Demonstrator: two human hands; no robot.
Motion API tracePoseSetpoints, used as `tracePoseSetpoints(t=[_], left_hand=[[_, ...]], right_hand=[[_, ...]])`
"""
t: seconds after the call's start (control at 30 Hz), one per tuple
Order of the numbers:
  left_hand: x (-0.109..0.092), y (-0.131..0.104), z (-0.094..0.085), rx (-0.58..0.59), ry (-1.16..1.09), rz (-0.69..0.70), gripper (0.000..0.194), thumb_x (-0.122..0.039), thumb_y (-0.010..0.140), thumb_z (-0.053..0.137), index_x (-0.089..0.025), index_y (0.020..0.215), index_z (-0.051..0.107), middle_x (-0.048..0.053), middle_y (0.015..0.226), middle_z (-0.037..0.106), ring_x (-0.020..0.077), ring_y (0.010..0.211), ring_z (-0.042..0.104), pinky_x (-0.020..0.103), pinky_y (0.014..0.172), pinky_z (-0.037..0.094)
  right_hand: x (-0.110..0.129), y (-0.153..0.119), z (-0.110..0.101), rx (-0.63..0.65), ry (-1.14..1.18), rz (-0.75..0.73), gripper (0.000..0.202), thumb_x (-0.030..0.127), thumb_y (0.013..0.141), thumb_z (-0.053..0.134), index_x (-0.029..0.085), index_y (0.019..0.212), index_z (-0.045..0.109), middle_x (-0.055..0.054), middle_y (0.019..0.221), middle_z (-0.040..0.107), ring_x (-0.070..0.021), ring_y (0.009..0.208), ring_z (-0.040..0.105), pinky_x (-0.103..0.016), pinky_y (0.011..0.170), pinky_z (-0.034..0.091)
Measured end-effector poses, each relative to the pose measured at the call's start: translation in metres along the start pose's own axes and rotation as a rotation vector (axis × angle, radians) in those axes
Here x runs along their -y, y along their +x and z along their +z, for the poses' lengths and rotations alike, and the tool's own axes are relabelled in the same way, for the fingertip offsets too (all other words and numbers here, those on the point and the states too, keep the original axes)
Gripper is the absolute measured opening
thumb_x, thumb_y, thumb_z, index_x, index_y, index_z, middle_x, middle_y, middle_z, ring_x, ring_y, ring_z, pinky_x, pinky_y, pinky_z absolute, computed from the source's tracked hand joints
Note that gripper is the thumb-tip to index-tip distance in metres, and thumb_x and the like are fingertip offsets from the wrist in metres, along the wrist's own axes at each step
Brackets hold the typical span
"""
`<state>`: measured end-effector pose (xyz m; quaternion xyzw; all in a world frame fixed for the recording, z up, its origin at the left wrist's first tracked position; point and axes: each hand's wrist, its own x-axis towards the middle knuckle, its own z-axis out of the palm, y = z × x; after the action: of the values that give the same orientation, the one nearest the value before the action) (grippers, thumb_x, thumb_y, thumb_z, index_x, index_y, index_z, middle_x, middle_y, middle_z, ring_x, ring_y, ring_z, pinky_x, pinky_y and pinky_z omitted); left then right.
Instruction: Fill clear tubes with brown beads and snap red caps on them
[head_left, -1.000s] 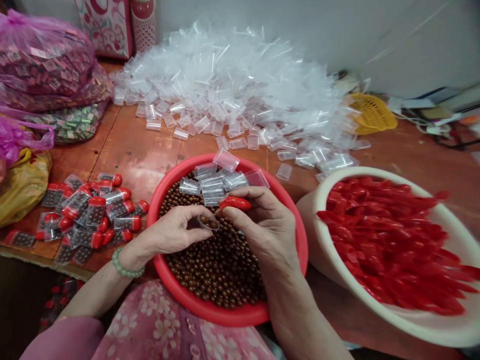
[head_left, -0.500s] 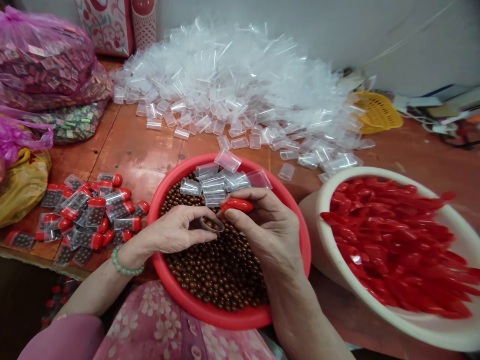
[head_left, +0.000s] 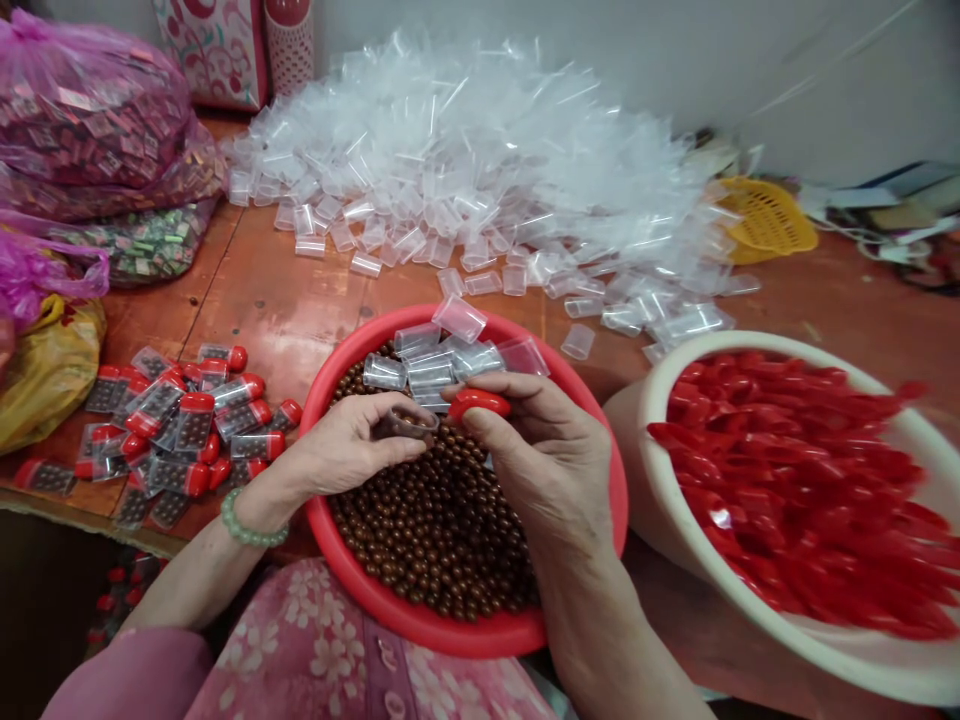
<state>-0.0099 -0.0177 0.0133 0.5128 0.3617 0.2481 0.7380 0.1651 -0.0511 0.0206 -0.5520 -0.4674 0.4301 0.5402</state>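
Note:
Over a red basin of brown balls, my left hand is closed on a clear plastic sleeve with brown balls inside, its open end turned to the right. Close beside that end, my right hand pinches a shiny red cap between thumb and fingers. Cap and sleeve are a small gap apart. Several unfilled clear sleeves lie on the balls at the basin's far side, just beyond both hands.
A white tub full of red caps stands at right. Left of the basin lie filled, red-capped packs. Behind spreads a large heap of clear sleeves, with a yellow basket at its right. Pink bags sit back left.
My left hand has raised the sleeve slightly and tipped its open end. My right hand still pinches the red cap, nearly unmoved. The whole view has shifted a little.

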Motion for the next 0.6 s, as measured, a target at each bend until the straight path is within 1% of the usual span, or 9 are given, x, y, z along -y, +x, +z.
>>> tracePoseSetpoints(t=[0.07,0.2,0.27,0.33,0.47,0.6], left_hand=[[0.0017,0.0001,0.0002,0.000,-0.042,-0.010,0.020,-0.015,0.077,0.066,-0.015,0.097,0.063,0.001,0.088,0.066,0.0129,0.084,0.061,0.029,0.083,0.046],[0.0032,-0.0008,0.0020,0.037,-0.221,-0.043,0.027,-0.010,0.076,0.064,-0.015,0.101,0.058,0.002,0.091,0.066,0.0123,0.088,0.063,0.029,0.086,0.047],[0.0031,-0.0012,0.0025,0.053,-0.275,-0.047,0.030,-0.008,0.074,0.065,-0.015,0.103,0.058,0.001,0.090,0.066,0.0117,0.087,0.063,0.029,0.085,0.048],[0.0029,-0.0014,0.0022,0.064,-0.302,-0.047,0.032,-0.007,0.073,0.066,-0.015,0.104,0.058,0.001,0.089,0.066,0.0117,0.086,0.063,0.030,0.085,0.048],[0.0038,-0.0029,-0.0009,0.085,-0.365,-0.043,0.034,-0.010,0.075,0.068,-0.014,0.107,0.056,0.004,0.090,0.067,0.0120,0.086,0.064,0.029,0.083,0.049],[0.0068,-0.0068,-0.0043,0.135,-0.397,-0.032,0.035,-0.020,0.078,0.071,-0.014,0.110,0.057,0.006,0.094,0.067,0.0134,0.087,0.065,0.028,0.081,0.051]], right_hand=[[-0.0010,0.0003,-0.0002,0.011,-0.008,0.001,0.019,0.030,0.080,0.073,0.027,0.099,0.071,-0.001,0.093,0.073,-0.0161,0.082,0.068,-0.031,0.079,0.057],[-0.0023,0.0008,0.0001,0.044,-0.043,0.009,0.024,0.033,0.085,0.068,0.028,0.109,0.070,-0.002,0.100,0.073,-0.0170,0.086,0.068,-0.034,0.083,0.056],[-0.0026,0.0009,0.0009,0.048,-0.061,-0.002,0.024,0.032,0.086,0.067,0.028,0.109,0.071,-0.002,0.102,0.072,-0.0178,0.092,0.068,-0.035,0.088,0.055],[-0.0031,0.0011,0.0021,0.045,-0.069,-0.010,0.023,0.030,0.085,0.068,0.029,0.108,0.071,-0.001,0.101,0.073,-0.0176,0.093,0.068,-0.036,0.091,0.053],[-0.0052,0.0027,0.0055,0.031,-0.033,0.007,0.024,0.029,0.083,0.071,0.029,0.106,0.071,-0.001,0.099,0.073,-0.0169,0.090,0.068,-0.035,0.089,0.054],[-0.0065,0.0034,0.0088,0.026,0.012,-0.007,0.019,0.026,0.081,0.073,0.029,0.099,0.071,0.001,0.095,0.073,-0.0151,0.087,0.068,-0.031,0.085,0.055]])
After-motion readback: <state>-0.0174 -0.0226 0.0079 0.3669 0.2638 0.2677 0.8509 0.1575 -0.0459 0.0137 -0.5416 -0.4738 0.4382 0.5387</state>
